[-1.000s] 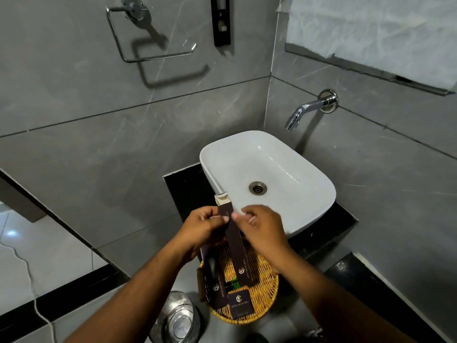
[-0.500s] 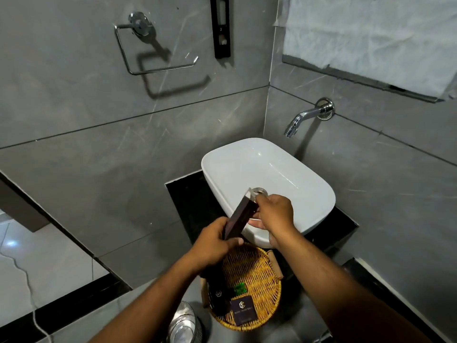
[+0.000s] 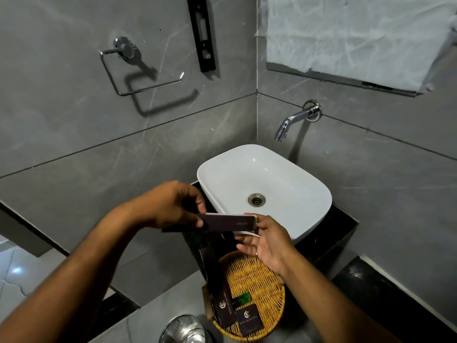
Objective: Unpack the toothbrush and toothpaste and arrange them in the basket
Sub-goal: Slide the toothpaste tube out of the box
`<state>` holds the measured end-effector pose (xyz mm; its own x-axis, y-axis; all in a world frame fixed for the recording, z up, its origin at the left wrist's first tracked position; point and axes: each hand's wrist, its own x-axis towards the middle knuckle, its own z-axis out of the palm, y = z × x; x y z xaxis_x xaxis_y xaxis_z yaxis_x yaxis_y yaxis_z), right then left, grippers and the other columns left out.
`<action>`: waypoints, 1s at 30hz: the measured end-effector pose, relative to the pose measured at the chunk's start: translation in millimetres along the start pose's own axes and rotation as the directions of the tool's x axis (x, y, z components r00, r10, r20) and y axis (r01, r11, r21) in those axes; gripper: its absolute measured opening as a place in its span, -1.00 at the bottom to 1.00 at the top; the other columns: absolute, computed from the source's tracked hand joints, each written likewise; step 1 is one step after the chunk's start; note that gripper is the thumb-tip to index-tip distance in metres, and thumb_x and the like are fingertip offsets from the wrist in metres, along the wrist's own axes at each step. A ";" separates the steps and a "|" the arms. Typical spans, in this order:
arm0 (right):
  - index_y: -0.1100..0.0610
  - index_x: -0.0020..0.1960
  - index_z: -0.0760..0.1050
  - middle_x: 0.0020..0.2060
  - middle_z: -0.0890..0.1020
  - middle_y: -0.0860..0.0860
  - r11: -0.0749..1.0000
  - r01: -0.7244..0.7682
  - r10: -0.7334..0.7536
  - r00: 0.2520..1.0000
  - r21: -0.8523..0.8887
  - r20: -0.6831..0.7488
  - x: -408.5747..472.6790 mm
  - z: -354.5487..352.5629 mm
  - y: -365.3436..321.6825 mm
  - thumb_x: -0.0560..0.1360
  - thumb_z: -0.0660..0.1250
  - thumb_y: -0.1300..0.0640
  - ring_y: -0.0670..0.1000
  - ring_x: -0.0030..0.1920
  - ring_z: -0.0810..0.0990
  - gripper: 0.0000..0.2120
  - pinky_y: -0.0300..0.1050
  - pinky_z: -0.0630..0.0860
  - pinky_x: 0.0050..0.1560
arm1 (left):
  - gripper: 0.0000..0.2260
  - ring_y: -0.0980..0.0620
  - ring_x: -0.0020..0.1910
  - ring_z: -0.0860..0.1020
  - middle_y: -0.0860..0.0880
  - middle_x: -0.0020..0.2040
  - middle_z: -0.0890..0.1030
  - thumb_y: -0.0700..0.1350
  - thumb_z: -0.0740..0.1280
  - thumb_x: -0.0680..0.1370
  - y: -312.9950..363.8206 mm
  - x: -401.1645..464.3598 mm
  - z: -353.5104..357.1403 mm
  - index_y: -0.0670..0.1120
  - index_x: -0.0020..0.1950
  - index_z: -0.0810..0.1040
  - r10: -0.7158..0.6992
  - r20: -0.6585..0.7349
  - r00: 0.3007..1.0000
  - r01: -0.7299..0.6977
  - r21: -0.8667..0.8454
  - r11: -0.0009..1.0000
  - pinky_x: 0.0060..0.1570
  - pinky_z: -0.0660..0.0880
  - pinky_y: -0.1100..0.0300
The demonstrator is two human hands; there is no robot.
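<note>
Unboxing step is in progress here, by the look of it. A long, slim dark-brown cardboard box [image 3: 223, 222] is held level at mid-frame, pinched at its left end by the left hand [image 3: 170, 206]. The right hand [image 3: 264, 241] is cupped loosely open at the box's open right end, and something thin and white, probably the toothbrush [image 3: 247, 234], is just poking out there; whether it's actually gripped can't be told. Next, the contents likely need to be slid out fully and laid in the round woven wicker basket [image 3: 269, 280] at lower centre, where two more matte dark cartons [image 3: 226, 310] are already sitting. Glossy white ceramic basin [image 3: 284, 179] behind.
</note>
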<state>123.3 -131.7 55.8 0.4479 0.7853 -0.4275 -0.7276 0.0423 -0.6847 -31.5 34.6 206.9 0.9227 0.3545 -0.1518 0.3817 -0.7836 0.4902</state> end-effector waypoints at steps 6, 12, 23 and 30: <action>0.20 -0.04 0.48 -0.34 0.68 0.17 0.999 -0.024 0.024 1.000 0.035 -0.012 -1.0 16.6 14.3 0.49 0.05 0.10 0.09 -0.39 0.63 -0.72 -0.15 0.51 -0.49 | -0.79 0.27 -0.30 0.58 0.09 -0.17 0.69 -0.09 0.58 0.28 14.6 9.3 -9.5 0.11 -0.19 0.62 0.014 -0.141 0.990 -0.020 -0.044 0.999 -0.14 0.53 0.29; 0.22 -0.01 0.49 -0.44 0.65 0.13 0.996 -0.053 0.058 0.995 0.067 -0.078 0.8 13.8 26.2 0.58 0.05 -0.11 0.06 -0.44 0.61 -0.57 -0.18 0.49 -0.49 | -0.73 0.08 -0.35 0.56 0.08 -0.28 0.62 -0.13 0.59 0.26 10.7 13.4 13.2 0.08 -0.19 0.56 -0.146 -0.456 0.878 0.001 -0.304 0.953 -0.30 0.47 0.24; 0.24 0.12 0.46 -0.37 0.55 0.13 0.986 -0.165 0.158 0.960 -0.010 -0.230 0.5 12.0 44.6 0.59 0.10 -0.18 -0.01 -0.49 0.53 -0.52 -0.24 0.47 -0.57 | -0.67 0.13 -0.50 0.56 0.06 -0.45 0.60 0.15 0.55 0.24 36.2 20.5 -23.3 0.04 -0.11 0.62 -0.109 -0.017 0.994 0.108 0.378 0.919 -0.43 0.46 0.28; 0.23 -0.06 0.53 -0.44 0.61 0.10 0.986 -0.155 0.142 0.975 -0.066 -0.173 -0.2 13.4 40.1 0.57 0.17 -0.16 -0.01 -0.47 0.56 -0.55 -0.21 0.48 -0.50 | -0.72 0.14 -0.45 0.61 0.11 -0.45 0.60 0.09 0.55 0.28 27.2 12.0 -30.8 0.06 -0.08 0.63 -0.137 0.015 0.990 0.122 0.361 0.925 -0.48 0.42 0.36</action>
<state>87.1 -121.8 36.3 0.4227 0.6648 -0.6159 -0.7525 -0.1212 -0.6474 -11.7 33.2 244.9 0.8623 0.4507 -0.2309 0.4857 -0.8651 0.1253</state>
